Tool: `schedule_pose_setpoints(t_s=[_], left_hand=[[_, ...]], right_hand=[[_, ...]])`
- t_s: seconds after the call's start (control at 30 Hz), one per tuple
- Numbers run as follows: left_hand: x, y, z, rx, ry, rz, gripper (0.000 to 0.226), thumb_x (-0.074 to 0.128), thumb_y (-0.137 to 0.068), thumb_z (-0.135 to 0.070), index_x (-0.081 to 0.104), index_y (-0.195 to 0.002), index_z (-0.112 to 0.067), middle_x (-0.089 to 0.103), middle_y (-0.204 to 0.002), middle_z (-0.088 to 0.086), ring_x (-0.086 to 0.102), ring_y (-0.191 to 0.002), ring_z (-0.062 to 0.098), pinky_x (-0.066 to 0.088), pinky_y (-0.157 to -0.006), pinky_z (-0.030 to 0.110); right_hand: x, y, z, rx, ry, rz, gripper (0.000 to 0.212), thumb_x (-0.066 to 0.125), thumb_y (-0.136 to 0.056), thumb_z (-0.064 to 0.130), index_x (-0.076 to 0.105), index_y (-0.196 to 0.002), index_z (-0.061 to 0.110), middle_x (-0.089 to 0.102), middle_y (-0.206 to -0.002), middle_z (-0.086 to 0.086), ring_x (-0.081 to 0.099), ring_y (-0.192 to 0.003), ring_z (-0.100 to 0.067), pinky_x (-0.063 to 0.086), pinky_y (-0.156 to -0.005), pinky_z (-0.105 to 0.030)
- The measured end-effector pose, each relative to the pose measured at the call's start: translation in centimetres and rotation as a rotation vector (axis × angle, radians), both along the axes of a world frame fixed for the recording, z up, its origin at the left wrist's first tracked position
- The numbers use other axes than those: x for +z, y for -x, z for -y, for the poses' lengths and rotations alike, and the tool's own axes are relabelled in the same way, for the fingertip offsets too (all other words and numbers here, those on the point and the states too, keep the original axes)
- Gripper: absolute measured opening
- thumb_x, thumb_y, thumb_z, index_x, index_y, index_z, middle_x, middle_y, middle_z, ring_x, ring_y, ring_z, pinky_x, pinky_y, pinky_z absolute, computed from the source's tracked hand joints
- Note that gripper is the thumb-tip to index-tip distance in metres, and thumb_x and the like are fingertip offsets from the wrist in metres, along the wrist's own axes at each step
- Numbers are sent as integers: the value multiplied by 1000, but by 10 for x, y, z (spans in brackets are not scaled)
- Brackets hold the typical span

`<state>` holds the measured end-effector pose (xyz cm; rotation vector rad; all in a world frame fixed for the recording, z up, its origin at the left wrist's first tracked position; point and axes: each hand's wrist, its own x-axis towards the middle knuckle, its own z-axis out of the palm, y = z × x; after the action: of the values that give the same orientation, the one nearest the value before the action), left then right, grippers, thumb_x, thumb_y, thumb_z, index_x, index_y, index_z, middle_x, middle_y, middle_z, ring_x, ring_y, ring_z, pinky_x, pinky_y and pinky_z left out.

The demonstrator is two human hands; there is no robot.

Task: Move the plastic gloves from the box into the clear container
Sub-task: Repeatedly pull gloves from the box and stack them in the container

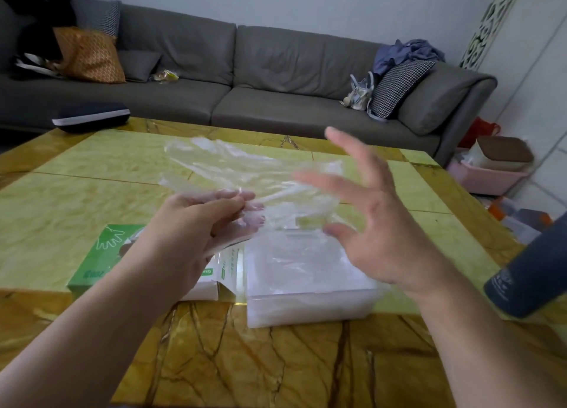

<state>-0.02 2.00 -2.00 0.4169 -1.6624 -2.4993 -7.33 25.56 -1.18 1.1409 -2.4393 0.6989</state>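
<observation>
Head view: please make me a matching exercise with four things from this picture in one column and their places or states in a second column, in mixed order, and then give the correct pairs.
Column one:
1. left hand
2. right hand
3. green box
4. clear container

Column two:
A. fingers spread, holding nothing
B. lies on the table to the left of the clear container
C. pinches a plastic glove in the air
D. stands on the table with clear plastic already in it

Pairs: 1-C, 2-A, 3-B, 4-D
</observation>
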Motion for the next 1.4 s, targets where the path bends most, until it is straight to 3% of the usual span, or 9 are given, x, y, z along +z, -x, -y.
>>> schedule_pose_setpoints(t_s=[0.13,0.3,0.4,0.57,0.67,0.87,1.03,1.2,1.4], left_hand=[[2,0,-4,-139,-55,-64,19,62,-94,-5,73,-105,6,76,-95,18,76,-73,19,62,-65,22],[22,-9,4,-577,-451,-344,49,47,-102,-30,62,-129,8,69,-112,24,72,-99,32,59,-88,40],[27,-7,-6,-733,-377,-444,40,45,-105,-17,59,-132,8,66,-119,30,66,-111,40,53,-99,48],[18,-4,-55,-335,1027,-347,25,54,-104,-12,73,-110,-26,75,-103,-11,70,-97,6,59,-89,30],[-19,17,-62,-346,1518,-77,30,45,-100,-18,66,-116,-33,68,-112,-11,65,-96,12,58,-83,36],[-48,41,-54,-498,1539,120,21,59,-97,-30,62,-118,-35,64,-113,-8,66,-92,17,59,-83,40],[-39,47,-54,-681,1579,186,55,75,-83,-59,57,-130,-37,66,-111,-17,65,-98,11,57,-88,38],[-40,53,-61,-727,1695,199,59,77,-80,-57,56,-131,-36,66,-108,-15,65,-99,14,57,-87,37],[-43,60,-66,-753,1792,184,37,73,-79,-52,59,-106,-31,68,-93,-8,66,-89,18,55,-75,34]], right_hand=[[-6,-2,7,67,371,52,5,81,-92,16,84,-95,20,75,-122,7,61,-131,-13,45,-111,-46],[10,2,-3,-59,1041,901,17,70,-96,10,75,-80,9,66,-66,-5,65,-61,-22,58,-60,-32],[1,8,-15,-223,759,1128,13,69,-98,8,61,-92,-1,41,-58,-6,40,-49,-17,43,-43,-28],[-16,14,-14,-448,408,999,23,76,-93,14,61,-76,7,51,-57,-6,41,-46,-18,37,-44,-30],[-24,14,-13,-501,245,858,27,74,-92,21,64,-74,2,65,-62,-18,47,-42,-21,38,-44,-26],[-32,17,-16,-630,-28,544,39,68,-99,31,66,-82,-4,73,-66,-10,66,-46,-25,58,-47,-32],[-35,19,-12,-734,-239,285,29,71,-91,19,60,-66,11,60,-60,-1,58,-49,-23,56,-52,-33],[-31,12,-3,-757,-393,235,23,73,-86,7,56,-73,15,56,-67,-1,53,-52,-22,40,-45,-30],[-17,-13,23,-427,-244,380,7,60,-87,17,64,-86,23,63,-91,2,64,-80,-22,60,-71,-44]])
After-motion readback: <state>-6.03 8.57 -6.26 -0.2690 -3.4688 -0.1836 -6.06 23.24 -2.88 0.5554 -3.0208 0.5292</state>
